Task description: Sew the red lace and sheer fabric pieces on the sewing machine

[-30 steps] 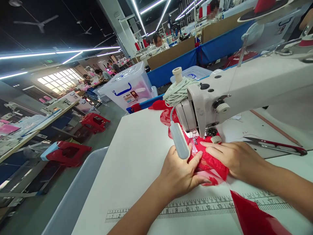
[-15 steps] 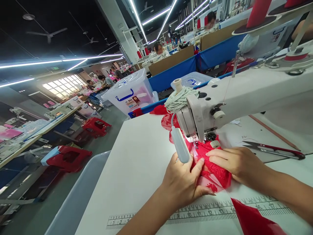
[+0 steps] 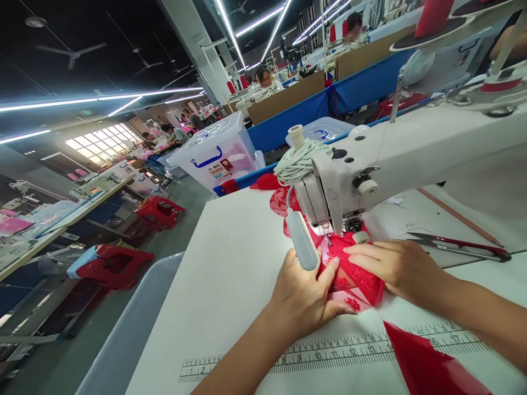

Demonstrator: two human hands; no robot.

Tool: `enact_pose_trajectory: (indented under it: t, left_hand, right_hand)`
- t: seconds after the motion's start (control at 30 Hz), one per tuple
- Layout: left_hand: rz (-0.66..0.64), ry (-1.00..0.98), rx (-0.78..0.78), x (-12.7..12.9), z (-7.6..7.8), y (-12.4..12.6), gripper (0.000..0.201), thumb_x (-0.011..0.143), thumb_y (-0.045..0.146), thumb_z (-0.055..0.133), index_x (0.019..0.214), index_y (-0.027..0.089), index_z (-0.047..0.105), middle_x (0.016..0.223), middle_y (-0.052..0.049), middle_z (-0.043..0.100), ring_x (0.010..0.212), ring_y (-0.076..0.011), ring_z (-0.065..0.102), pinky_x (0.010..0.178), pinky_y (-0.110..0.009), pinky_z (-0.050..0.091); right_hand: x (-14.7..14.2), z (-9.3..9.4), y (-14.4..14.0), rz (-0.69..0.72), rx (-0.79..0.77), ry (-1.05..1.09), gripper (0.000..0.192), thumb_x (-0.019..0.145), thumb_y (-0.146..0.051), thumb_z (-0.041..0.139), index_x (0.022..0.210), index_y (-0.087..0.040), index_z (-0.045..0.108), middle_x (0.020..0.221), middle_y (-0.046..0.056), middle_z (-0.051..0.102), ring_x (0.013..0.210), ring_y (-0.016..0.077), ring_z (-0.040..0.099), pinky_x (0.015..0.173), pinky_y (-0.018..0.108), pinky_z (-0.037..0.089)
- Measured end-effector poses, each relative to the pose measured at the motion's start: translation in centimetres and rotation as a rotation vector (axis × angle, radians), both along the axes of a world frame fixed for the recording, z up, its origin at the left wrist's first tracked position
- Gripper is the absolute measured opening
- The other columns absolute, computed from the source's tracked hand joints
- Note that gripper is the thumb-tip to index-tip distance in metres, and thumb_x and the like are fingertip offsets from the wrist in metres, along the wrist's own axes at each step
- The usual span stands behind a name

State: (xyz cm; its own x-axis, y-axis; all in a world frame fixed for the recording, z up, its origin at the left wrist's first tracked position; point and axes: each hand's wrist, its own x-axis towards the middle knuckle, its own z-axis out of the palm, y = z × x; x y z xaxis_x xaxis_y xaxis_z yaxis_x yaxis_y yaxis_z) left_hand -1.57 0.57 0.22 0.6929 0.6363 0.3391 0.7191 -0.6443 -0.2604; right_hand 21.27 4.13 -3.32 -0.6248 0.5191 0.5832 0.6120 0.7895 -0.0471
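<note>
At the needle end of a white sewing machine (image 3: 411,148), both hands are lying on a piece of red lace fabric (image 3: 358,277). Left hand (image 3: 307,299) is resting flat, fingers spread and extended, palm down, pinning the near-left edge of the lace to the white tabletop (image 3: 230,274); it is pressing, not gripping. Right hand (image 3: 397,266) is likewise lying open and flat, fingertips pointing left toward the presser foot (image 3: 328,238), holding the right side of the lace down. Lace is sitting directly under the machine head, between the two hands, with its far edge running beneath the foot. More red fabric is showing behind the machine head.

A slim white lamp (image 3: 302,241) on a bent neck is hanging just beside the left hand's fingertips. A coil of white cord (image 3: 298,159) is sitting wound on top of the machine head. A printed ruler scale (image 3: 329,351) is running along the near tabletop edge, with a smooth red fabric strip (image 3: 428,367) lying across it at the right. Red-handled thread snips (image 3: 461,245) are lying on the tabletop, well right of the right hand. Left of the tabletop, a grey bin (image 3: 127,334) is standing; beyond, a clear storage box (image 3: 218,148) with blue handle, red stools (image 3: 111,263), and other people at distant workstations.
</note>
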Motion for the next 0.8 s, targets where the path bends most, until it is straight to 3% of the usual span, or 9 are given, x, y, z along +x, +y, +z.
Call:
enact_pose_trajectory:
  t: [0.23,0.37,0.47,0.53,0.6,0.73,0.8]
  left_hand:
    - [0.009,-0.035,0.019,0.1,0.1,0.3,0.081,0.094,0.067,0.009,0.116,0.015,0.067,0.104,-0.014,0.071,0.088,-0.0270,0.064,0.090,-0.044,0.040]
    - [0.015,-0.034,0.024,-0.1,0.0,0.4,0.079,0.094,0.068,0.012,0.120,0.015,0.065,0.110,-0.015,0.069,0.099,-0.0317,0.062,0.097,-0.051,0.036]
    - [-0.063,-0.053,0.034,-0.1,-0.1,0.3,0.079,0.095,0.067,0.014,0.119,0.011,0.064,0.116,-0.016,0.066,0.111,-0.0318,0.058,0.098,-0.049,0.038]
    - [-0.132,-0.073,0.030,0.1,-0.1,0.2,0.076,0.095,0.067,0.022,0.114,0.008,0.065,0.110,-0.016,0.067,0.106,-0.0290,0.059,0.088,-0.042,0.045]
    - [-0.166,-0.086,0.026,0.5,-0.2,0.1,0.062,0.095,0.060,0.034,0.105,0.008,0.067,0.095,-0.013,0.068,0.088,-0.0240,0.062,0.068,-0.035,0.048]
    - [-0.161,-0.131,0.145,1.4,-0.5,-0.4,0.017,0.091,0.019,0.052,0.083,0.013,0.066,0.064,-0.001,0.057,0.055,-0.0133,0.050,0.045,-0.028,0.033]
    - [-0.175,-0.156,0.190,1.6,-0.7,-0.5,0.019,0.087,0.005,0.050,0.077,0.014,0.063,0.061,0.000,0.055,0.052,-0.0125,0.048,0.042,-0.027,0.030]
  right_hand:
    - [0.1,-0.4,0.2,-0.018,-0.014,-0.012,0.037,0.080,-0.001,0.043,0.098,-0.019,0.069,0.108,0.004,0.074,0.080,0.0184,0.069,0.058,0.030,0.051]
    - [0.2,-0.1,0.2,-0.037,-0.030,-0.017,0.047,0.072,0.002,0.041,0.102,-0.020,0.069,0.107,0.004,0.075,0.079,0.0186,0.069,0.058,0.030,0.052]
    - [0.2,0.6,0.1,-0.032,-0.046,-0.050,0.057,0.061,0.003,0.042,0.108,-0.016,0.067,0.103,0.006,0.075,0.077,0.0206,0.069,0.057,0.031,0.053]
    - [0.3,0.9,-0.2,-0.032,-0.044,-0.072,0.064,0.056,0.001,0.042,0.114,-0.014,0.064,0.104,0.008,0.074,0.078,0.0216,0.069,0.057,0.032,0.053]
    - [0.3,1.1,-0.5,-0.018,-0.025,-0.062,0.068,0.055,0.001,0.042,0.119,-0.014,0.061,0.112,0.009,0.072,0.082,0.0214,0.069,0.060,0.032,0.053]
    - [0.3,0.9,-1.0,0.102,-0.033,-0.019,0.066,0.058,0.005,0.042,0.117,-0.018,0.059,0.116,0.006,0.070,0.081,0.0166,0.068,0.063,0.027,0.048]
    - [0.2,0.6,-1.2,0.129,-0.064,-0.021,0.055,0.060,0.005,0.043,0.106,-0.020,0.062,0.106,0.005,0.071,0.071,0.0148,0.064,0.059,0.026,0.044]
